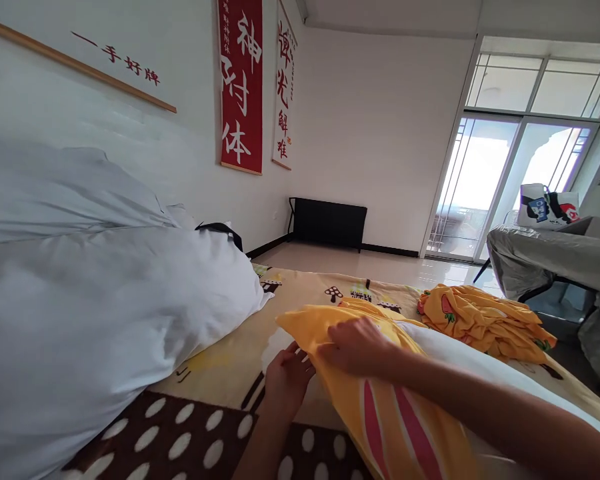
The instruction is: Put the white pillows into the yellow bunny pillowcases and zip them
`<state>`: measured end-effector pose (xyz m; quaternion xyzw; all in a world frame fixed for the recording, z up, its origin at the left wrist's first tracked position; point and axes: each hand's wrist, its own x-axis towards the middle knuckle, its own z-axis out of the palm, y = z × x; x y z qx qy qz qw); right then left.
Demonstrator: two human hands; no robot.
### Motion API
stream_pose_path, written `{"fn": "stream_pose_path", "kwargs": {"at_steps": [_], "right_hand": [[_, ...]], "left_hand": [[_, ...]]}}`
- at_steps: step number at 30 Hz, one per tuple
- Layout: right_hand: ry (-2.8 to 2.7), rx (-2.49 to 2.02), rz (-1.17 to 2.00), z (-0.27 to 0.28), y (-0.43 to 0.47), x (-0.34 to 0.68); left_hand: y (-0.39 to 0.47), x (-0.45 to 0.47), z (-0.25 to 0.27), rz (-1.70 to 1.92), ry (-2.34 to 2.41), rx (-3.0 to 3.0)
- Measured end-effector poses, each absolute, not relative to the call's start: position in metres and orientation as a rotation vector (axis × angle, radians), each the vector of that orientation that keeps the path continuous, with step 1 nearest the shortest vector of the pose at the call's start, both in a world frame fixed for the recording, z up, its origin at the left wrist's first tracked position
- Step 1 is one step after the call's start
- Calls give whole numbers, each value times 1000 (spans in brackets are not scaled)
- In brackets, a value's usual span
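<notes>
One big blanket (220, 373), tan with brown spotted patches, lies under all these things, and its near edge is out of view. Next in size is a puffy white bundle (130, 293), which covers the blanket's left side. Smaller than that, a white padded piece (470, 350) lies on the right part of the blanket, under the right arm. The yellow cloth (390, 420) with pink stripes is in the middle of the blanket, well in from the far edge. It lies against the padded piece and hides some of it, but I cannot tell if it goes over it or around it. Its pointed corner (300, 325) sticks out to the left. A heap of orange cloth (485, 320) sits all crumpled by the blanket's far edge, over to the right. Smallest are the two hands. The right hand (355, 347) is a bit blurry, but its grip looks closed, with bent fingers holding the yellow cloth near the corner. The left hand (287, 383) is palm up, with fingertips touching the cloth's left edge; I cannot tell if its grip pinches the cloth or just rests there. The step in hand looks like getting hold of this corner and sorting it out. I think the next move needs a good pinch from the left hand, while the right one keeps the corner from slipping.
</notes>
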<state>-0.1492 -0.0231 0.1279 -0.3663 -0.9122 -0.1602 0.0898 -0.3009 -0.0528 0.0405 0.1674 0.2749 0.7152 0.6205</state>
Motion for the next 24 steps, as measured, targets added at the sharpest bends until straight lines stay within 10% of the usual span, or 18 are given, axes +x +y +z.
{"fn": "stream_pose_path", "kwargs": {"at_steps": [11,24], "right_hand": [[-2860,-939,-783,102,-76,-148],[-2897,-1123,-403,81,-98,-127]], "left_hand": [[-56,-290,35,1670,767,632],[-54,-280,32,1792,824,580]]}}
